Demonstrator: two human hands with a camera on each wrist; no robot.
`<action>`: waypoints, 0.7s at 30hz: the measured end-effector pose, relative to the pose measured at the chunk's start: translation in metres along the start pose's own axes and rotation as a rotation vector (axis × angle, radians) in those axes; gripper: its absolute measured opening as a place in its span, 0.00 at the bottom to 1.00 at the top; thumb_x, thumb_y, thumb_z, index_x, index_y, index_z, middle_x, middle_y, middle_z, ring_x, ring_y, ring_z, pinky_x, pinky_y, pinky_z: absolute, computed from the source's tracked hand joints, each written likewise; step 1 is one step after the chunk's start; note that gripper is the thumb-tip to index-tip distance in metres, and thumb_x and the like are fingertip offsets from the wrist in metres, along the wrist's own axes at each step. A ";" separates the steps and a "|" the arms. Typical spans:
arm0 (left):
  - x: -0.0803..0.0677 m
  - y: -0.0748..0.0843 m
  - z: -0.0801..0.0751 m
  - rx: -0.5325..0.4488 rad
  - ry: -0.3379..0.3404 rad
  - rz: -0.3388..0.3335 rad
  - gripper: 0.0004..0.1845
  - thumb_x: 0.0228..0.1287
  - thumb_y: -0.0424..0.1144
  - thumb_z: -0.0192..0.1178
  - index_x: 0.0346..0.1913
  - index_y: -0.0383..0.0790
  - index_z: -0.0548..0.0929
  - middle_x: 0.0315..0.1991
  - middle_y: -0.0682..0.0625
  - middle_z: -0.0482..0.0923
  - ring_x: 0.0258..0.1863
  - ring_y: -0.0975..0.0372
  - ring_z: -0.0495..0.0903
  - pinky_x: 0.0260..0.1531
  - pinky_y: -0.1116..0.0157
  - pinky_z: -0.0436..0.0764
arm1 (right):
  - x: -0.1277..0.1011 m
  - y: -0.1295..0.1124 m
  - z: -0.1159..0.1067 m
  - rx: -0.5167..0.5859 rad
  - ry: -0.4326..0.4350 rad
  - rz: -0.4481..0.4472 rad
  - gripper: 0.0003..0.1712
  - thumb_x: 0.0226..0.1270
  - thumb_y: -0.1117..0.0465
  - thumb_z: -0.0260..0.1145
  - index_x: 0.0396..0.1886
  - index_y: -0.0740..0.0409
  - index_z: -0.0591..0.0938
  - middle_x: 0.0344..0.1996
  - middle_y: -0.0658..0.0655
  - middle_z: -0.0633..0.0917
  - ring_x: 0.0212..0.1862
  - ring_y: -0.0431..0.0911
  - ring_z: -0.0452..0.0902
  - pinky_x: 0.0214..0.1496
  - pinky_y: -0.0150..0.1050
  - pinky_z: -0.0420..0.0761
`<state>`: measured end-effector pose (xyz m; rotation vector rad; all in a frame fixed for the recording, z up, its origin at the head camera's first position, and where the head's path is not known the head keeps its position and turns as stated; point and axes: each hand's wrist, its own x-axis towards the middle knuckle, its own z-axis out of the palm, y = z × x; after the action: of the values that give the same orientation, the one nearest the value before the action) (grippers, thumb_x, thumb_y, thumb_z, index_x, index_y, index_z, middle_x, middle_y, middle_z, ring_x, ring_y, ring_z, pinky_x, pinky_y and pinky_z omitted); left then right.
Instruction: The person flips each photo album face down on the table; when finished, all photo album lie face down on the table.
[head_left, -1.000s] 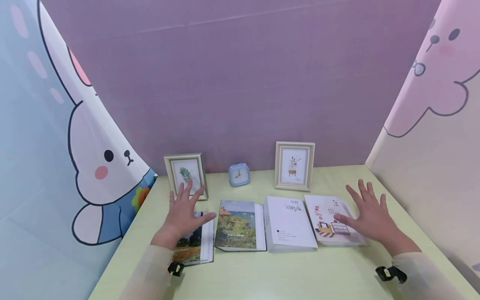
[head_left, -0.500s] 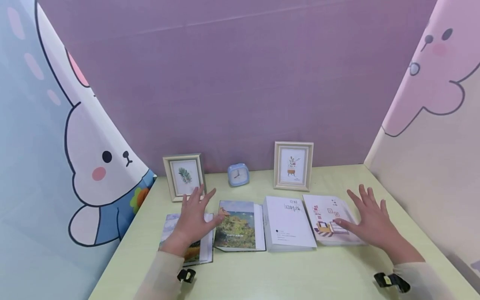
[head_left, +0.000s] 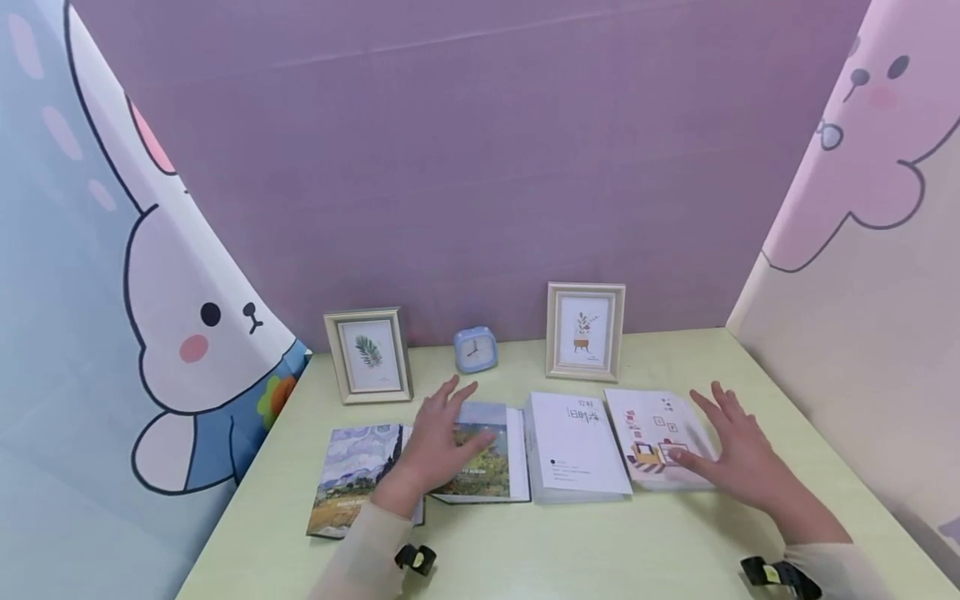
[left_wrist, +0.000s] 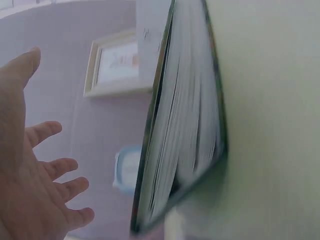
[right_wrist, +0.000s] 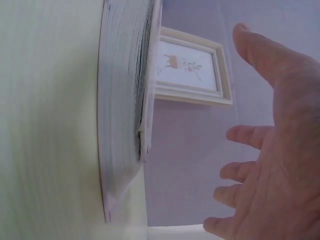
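My left hand (head_left: 438, 446) hovers with spread fingers over the photo album with a garden-and-sea cover (head_left: 491, 471), hiding its left part. The left wrist view shows that album's page edges (left_wrist: 185, 115) beside the hand, its covers slightly parted. My right hand (head_left: 742, 454) is spread above the right-hand album with a furniture drawing (head_left: 652, 437), overlapping its right side. Nothing is held in either hand. Left of the garden album lies one with a painted cypress landscape (head_left: 356, 471), partly behind my left forearm. Between the hands lies a white album with dark lettering (head_left: 577, 446).
Along the back of the pale table (head_left: 540, 550) stand a leaf-print picture frame (head_left: 369, 357), a small blue alarm clock (head_left: 476, 350) and a potted-plant picture frame (head_left: 585, 332). A purple cloth (head_left: 480, 167) rises behind, with cartoon-printed cloths at both sides.
My left hand has moved right, from over the landscape album to over the garden album, uncovering the leaf-print frame. The right hand has stayed nearly in place, dropping slightly. All albums lie as before.
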<state>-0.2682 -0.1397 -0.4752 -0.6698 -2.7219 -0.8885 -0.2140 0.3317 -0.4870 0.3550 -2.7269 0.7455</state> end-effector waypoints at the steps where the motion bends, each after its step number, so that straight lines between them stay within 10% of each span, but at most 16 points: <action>1: 0.001 0.004 0.004 -0.025 -0.007 -0.003 0.44 0.71 0.63 0.63 0.83 0.55 0.60 0.84 0.44 0.48 0.80 0.40 0.54 0.75 0.33 0.52 | 0.000 0.000 0.000 0.008 0.007 -0.005 0.58 0.63 0.43 0.78 0.82 0.64 0.60 0.82 0.74 0.46 0.81 0.73 0.34 0.75 0.79 0.38; 21: 0.031 0.068 0.061 -0.285 -0.076 0.035 0.35 0.74 0.54 0.65 0.78 0.50 0.69 0.79 0.47 0.63 0.77 0.50 0.63 0.73 0.43 0.68 | -0.006 -0.002 0.004 0.109 -0.111 0.045 0.57 0.59 0.46 0.81 0.79 0.66 0.65 0.77 0.78 0.57 0.72 0.82 0.54 0.64 0.83 0.59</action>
<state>-0.2658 -0.0433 -0.4792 -0.8154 -2.6643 -1.2814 -0.2087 0.3289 -0.4909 0.3711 -2.8130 0.9144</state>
